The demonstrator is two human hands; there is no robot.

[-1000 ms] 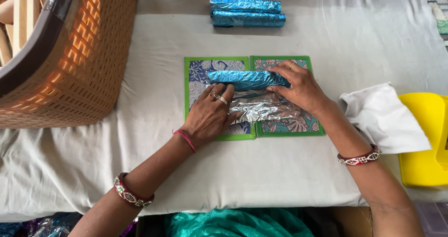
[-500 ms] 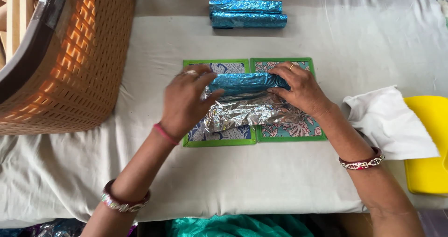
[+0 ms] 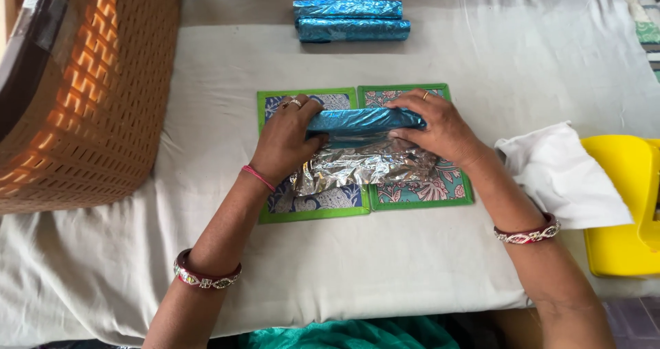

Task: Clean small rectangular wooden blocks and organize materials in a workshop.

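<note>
A blue foil roll (image 3: 364, 119) lies across a green-bordered patterned mat (image 3: 316, 211) at the middle of the table. My left hand (image 3: 287, 139) grips the roll's left end and my right hand (image 3: 440, 126) grips its right end. A crinkled silver sheet of foil (image 3: 361, 165) spreads from the roll toward me between both hands. Two more finished blue foil rolls (image 3: 350, 19) lie side by side at the far edge.
A brown woven basket (image 3: 82, 95) fills the left side. A white cloth (image 3: 560, 177) lies right of the mat, beside a yellow plastic container (image 3: 622, 205). A pale cloth (image 3: 385, 266) covers the table. Teal fabric (image 3: 350, 335) shows at the near edge.
My left hand has slid from the silver foil up to the roll's left end. Both hands now hold the roll's ends, and the roll sits a little nearer me over the foil.
</note>
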